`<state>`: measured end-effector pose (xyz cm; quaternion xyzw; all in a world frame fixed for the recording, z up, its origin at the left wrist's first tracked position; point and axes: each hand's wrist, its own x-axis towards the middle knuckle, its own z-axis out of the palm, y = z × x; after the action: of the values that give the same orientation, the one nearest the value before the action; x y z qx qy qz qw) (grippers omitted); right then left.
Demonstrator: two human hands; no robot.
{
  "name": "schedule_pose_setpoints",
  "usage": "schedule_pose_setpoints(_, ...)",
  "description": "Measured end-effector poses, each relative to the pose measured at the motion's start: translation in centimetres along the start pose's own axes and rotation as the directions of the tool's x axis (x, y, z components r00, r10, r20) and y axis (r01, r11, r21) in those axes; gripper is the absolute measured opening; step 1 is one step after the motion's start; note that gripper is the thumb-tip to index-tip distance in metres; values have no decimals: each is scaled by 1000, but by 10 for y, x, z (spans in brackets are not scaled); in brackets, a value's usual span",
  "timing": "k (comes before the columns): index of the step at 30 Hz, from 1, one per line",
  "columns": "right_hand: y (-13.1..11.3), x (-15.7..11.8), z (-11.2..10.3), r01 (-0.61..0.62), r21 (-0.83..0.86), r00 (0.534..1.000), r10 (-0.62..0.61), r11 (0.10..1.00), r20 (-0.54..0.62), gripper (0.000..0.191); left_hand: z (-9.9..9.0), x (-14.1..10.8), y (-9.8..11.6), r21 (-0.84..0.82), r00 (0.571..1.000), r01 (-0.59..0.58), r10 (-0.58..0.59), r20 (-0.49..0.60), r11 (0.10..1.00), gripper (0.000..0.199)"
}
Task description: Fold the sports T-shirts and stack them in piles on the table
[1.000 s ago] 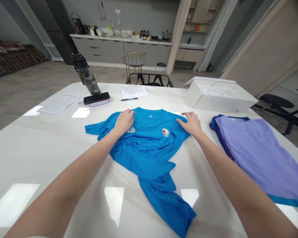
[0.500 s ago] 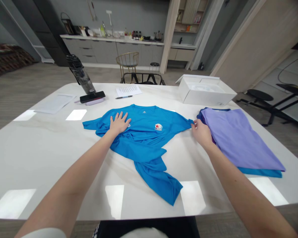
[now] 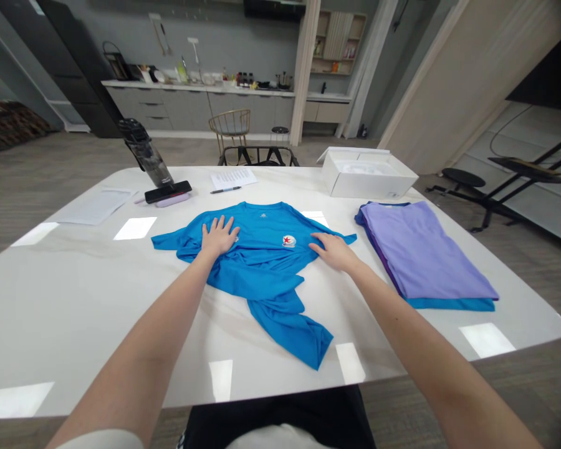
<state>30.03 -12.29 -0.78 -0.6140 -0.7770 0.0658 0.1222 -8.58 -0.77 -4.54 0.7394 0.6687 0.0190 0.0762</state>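
Note:
A blue T-shirt lies on the white table, its shoulders and neckline spread at the far side and its lower part bunched and twisted toward me. A small badge with a red star shows on its chest. My left hand rests flat on the left of the chest, fingers spread. Over the right side, near the sleeve, my right hand is open with its fingers stretched toward the badge; whether it presses on the cloth I cannot tell. Just right of it lies a stack of folded shirts, a lilac one on top.
An open white box stands at the back right of the table. A handheld vacuum stands at the back left, beside papers. A pen lies by a printed sheet. Chairs stand beyond the far edge.
My right hand has let go of the right sleeve end and moved left onto the shirt's right side. My left hand stays on the chest. The view has shifted slightly.

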Motion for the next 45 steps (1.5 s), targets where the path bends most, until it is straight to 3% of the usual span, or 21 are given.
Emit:
schedule_pose_setpoints(4, 9, -23, -17, -180, -246, 975, 206, 952, 86, 57, 0, -2, 0, -3, 1000, -12, 12, -9, 1000, 74)
schedule_pose_setpoints(6, 16, -37, -27, -326, -377, 926, 374, 867, 58, 59, 0, -1, 0, -14, 1000, -10, 10, -17, 1000, 74)
schedule_pose_setpoints(8, 17, -43, -31, -426, -412, 890, 456, 805, -29, 51, 1, 0, 0, -25, 1000, -4, 4, -22, 1000, 74)
schedule_pose_setpoints(9, 14, -42, -31, -429, -381, 897, 437, 819, -69, 47, 2, 0, -1, -28, 1000, -2, 1, -22, 1000, 74)
schedule_pose_setpoints(11, 0, -32, -23, -316, -251, 949, 301, 915, -98, 44, 2, 0, -1, -33, 1000, 0, 0, -21, 999, 74)
schedule_pose_setpoints(13, -19, -14, -10, -144, -81, 988, 139, 986, -66, 48, 2, 0, 0, -34, 1000, -2, 1, -21, 999, 74)
schedule_pose_setpoints(14, -29, -5, -2, -122, -15, 992, 121, 992, -41, 52, 2, 0, 0, -34, 1000, -3, 2, -22, 999, 74)
schedule_pose_setpoints(16, -45, 15, 11, -207, 33, 978, 206, 978, 33, 62, 1, -1, 0, -29, 1000, -7, 6, -25, 1000, 74)
schedule_pose_setpoints(19, -53, 42, 24, -399, 9, 912, 396, 917, 105, 72, 1, -2, 1, -24, 1000, -10, 9, -25, 1000, 74)
schedule_pose_setpoints(25, -35, 83, 37, -464, -52, 873, 466, 884, 146, 79, 1, 4, -1, -58, 1000, 10, -10, -4, 998, 75)
schedule_pose_setpoints(45, 29, 189, 56, -389, -103, 913, 398, 915, 88, 85, 2, 86, 20, -103, 996, 74, -80, -51, 992, 72)
